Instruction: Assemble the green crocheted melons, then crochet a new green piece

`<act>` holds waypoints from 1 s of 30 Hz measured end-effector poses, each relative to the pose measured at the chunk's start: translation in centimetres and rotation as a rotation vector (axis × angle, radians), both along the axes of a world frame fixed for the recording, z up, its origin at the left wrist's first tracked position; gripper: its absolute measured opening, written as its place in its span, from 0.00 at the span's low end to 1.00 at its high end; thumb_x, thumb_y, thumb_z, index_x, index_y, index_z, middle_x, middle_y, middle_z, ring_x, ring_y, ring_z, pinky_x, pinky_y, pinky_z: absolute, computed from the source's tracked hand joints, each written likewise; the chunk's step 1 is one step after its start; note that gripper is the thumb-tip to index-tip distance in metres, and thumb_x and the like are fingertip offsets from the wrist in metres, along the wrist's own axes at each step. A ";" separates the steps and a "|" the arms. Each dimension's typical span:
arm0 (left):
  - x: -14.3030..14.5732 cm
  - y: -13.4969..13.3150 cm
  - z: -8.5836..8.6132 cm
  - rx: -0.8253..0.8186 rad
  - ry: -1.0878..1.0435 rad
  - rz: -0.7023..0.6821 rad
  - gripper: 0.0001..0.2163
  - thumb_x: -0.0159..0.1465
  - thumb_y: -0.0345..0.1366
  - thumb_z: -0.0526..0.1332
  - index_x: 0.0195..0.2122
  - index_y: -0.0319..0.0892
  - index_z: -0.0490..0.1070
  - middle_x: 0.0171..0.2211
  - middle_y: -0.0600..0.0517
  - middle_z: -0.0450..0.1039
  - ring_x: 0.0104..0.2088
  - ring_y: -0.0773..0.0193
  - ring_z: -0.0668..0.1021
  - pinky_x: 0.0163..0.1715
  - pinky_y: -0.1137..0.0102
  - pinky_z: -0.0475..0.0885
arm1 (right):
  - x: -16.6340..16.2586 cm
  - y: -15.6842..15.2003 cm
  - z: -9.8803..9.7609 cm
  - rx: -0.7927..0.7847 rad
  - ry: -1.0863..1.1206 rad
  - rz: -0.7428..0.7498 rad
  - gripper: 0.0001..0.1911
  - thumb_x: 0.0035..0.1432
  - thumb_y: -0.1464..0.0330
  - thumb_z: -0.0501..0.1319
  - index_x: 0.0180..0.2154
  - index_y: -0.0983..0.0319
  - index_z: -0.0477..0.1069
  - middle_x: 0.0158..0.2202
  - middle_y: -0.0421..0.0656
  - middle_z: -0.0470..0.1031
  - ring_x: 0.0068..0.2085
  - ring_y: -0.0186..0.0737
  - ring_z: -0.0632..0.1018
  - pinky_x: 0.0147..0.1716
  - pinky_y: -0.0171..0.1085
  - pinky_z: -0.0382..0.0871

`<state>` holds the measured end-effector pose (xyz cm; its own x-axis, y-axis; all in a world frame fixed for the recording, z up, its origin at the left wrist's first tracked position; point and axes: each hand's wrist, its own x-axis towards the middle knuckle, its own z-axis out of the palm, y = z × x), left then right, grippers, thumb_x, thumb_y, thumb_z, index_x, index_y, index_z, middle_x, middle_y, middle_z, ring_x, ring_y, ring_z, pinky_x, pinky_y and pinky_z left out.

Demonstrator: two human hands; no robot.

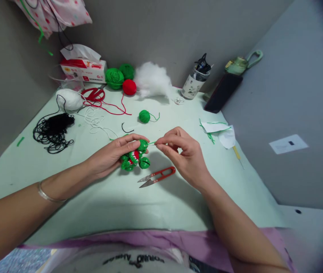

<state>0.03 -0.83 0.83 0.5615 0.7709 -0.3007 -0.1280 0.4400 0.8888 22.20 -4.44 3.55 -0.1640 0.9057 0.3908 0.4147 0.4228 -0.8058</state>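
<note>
Shirt (138,251), 6 o'clock; half-curled left hand (119,148) holds green crochet piece (134,156); right hand (184,151) pinches green strand (151,143), leading out toward 3 o'clock.

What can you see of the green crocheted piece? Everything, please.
The green crocheted piece looks like knotted yarn, with several rounded lumps and red patches edged with white zigzags in the middle. A dark line crosses the lower-right lump. The left hand holds it, thumb on the upper lump, hiding part of it. A green strand runs from there to the right hand, pinched at the fingertips. Whether it touches the table is unclear.
</note>
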 end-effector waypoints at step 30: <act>-0.2 0.3 -0.3 0.192 0.090 0.077 0.13 0.64 0.41 0.71 0.49 0.49 0.82 0.42 0.53 0.77 0.36 0.67 0.76 0.36 0.74 0.71 | -0.3 -0.7 0.1 0.012 -0.273 0.073 0.09 0.63 0.77 0.58 0.35 0.61 0.75 0.29 0.38 0.67 0.29 0.33 0.68 0.30 0.36 0.60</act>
<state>-0.15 -0.58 0.52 0.4764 0.8584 -0.1903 -0.0712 0.2534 0.9647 21.92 -5.13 3.67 -0.3297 0.8830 0.3341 0.5841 0.4688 -0.6627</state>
